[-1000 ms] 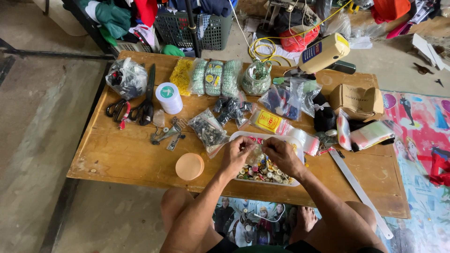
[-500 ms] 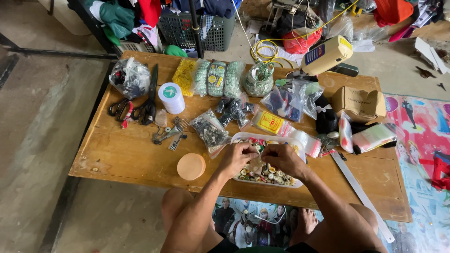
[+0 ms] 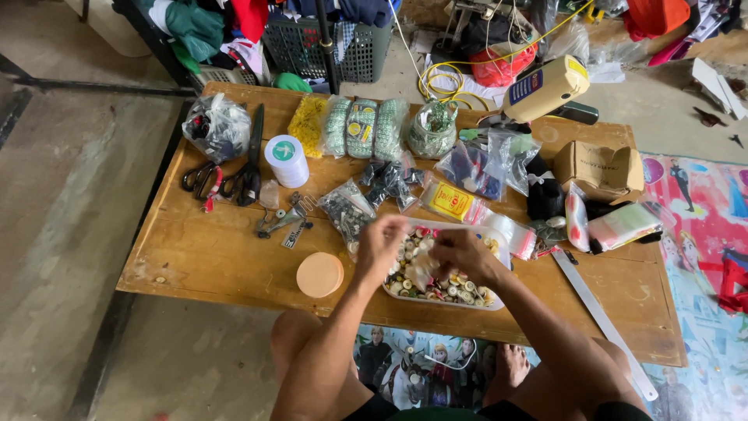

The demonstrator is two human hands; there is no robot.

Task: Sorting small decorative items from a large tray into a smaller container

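Hands sort through a tray of small spools at a crowded wooden table point(image 3: 210, 257).

The left hand point(image 3: 379, 245) and right hand point(image 3: 460, 253) meet over the white tray point(image 3: 444, 300) at the table's near edge, fingers bunched and blurred, seemingly pinching a small clear piece; working low over the tray would likely catch anything dropped.

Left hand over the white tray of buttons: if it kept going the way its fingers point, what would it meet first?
The left hand points up and right, away from the person. Past the tray, it would probably first meet the yellow packet, though its height above the table is unclear.
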